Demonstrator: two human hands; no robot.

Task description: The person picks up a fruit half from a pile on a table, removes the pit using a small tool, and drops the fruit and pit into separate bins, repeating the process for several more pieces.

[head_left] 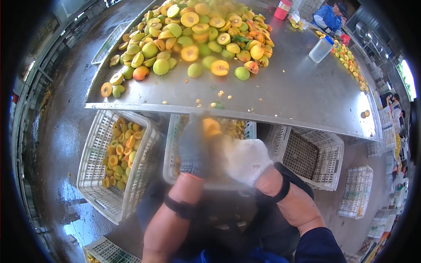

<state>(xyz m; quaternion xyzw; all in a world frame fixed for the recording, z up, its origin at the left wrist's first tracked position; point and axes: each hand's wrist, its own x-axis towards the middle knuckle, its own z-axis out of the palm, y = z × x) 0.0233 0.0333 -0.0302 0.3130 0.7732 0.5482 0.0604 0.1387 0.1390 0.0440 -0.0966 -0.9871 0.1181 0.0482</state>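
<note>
My left hand [194,144], in a grey glove, is closed around an orange fruit half [211,127] just below the table's front edge. Close beside it on the right is my right hand [248,160] in a white glove, its fingers blurred and whatever they hold too smeared to tell. Both hands are over a white crate [171,153] with fruit pieces in it, partly hidden by the hands. On the metal table [280,96] lies a large heap of green and orange fruit [190,53], many cut in halves, with small pits in front.
A white crate of fruit halves [98,175] stands at the left, an empty crate [322,164] at the right. A clear container with blue lid [321,49] and a red container [283,8] stand on the table. A co-worker [328,18] is at the far right.
</note>
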